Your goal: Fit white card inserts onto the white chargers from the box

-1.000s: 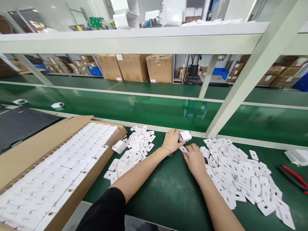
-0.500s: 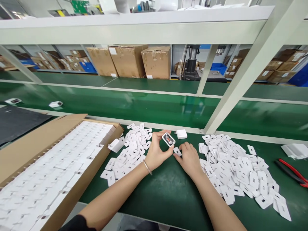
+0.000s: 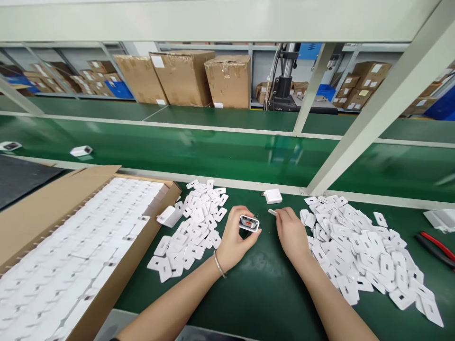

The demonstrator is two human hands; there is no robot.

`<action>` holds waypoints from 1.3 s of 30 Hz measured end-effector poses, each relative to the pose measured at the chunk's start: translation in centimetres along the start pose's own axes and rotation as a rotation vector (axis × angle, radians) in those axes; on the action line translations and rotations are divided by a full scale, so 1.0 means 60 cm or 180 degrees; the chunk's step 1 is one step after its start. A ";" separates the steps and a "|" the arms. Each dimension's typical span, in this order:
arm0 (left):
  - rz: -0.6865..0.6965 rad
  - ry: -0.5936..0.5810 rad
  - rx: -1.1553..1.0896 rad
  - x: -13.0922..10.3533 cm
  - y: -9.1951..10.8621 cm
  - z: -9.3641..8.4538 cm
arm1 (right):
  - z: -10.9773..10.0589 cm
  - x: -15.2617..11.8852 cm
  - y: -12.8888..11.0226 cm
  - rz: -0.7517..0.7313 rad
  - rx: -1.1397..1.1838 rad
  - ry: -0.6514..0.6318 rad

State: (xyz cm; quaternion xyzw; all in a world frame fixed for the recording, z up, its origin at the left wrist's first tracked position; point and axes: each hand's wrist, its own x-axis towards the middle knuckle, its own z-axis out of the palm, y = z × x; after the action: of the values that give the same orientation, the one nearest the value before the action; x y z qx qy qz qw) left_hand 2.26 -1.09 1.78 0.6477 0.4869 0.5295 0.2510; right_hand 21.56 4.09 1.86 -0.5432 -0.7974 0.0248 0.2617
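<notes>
My left hand grips a white charger housing between thumb and fingers. Its open end faces me, showing parts inside with a reddish-orange piece. To its right, my right hand pinches a small white cover plate, seen almost edge-on. The plate and the housing are apart. Just beyond my hands a closed white charger with metal prongs lies on the green table. A pile of white cover plates spreads beside my right forearm, and a second pile of cover plates lies left of my left hand.
A long cardboard box filled with rows of white pieces stands at left, a white charger housing by its corner. Red-and-black handled pliers lie far right. A slanted metal post rises behind the right pile; a green conveyor belt runs beyond.
My right hand has lifted the cover plate off the table and turned it edge-on. The housing in my left hand has tilted and come slightly lower. The whole view has shifted a little.
</notes>
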 end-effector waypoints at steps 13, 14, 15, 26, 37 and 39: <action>-0.0179 -0.0193 -0.0145 -0.010 -0.007 0.014 | -0.035 -0.031 -0.071 0.0628 0.2743 -0.0051; -0.0129 -0.0273 -0.0112 -0.011 -0.007 0.013 | -0.036 -0.031 -0.073 0.0569 0.2685 -0.0107; -0.0082 -0.0372 -0.0103 -0.011 -0.006 0.011 | -0.037 -0.031 -0.075 0.0517 0.2613 -0.0147; 0.0153 -0.0353 -0.0028 -0.018 -0.001 0.017 | -0.034 -0.034 -0.087 0.0467 0.2485 -0.0065; 0.0196 -0.0446 -0.0534 -0.012 0.009 -0.001 | -0.022 -0.028 -0.080 0.0890 0.3345 -0.0718; 0.0130 -0.0530 -0.0487 -0.008 0.011 -0.008 | -0.021 -0.027 -0.078 0.0940 0.3360 -0.0627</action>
State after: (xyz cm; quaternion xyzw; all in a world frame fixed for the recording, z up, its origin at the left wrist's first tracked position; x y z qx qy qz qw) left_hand 2.07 -1.86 2.25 0.6782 0.4092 0.5145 0.3285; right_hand 18.57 0.44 3.86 -0.4395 -0.6129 0.5079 0.4163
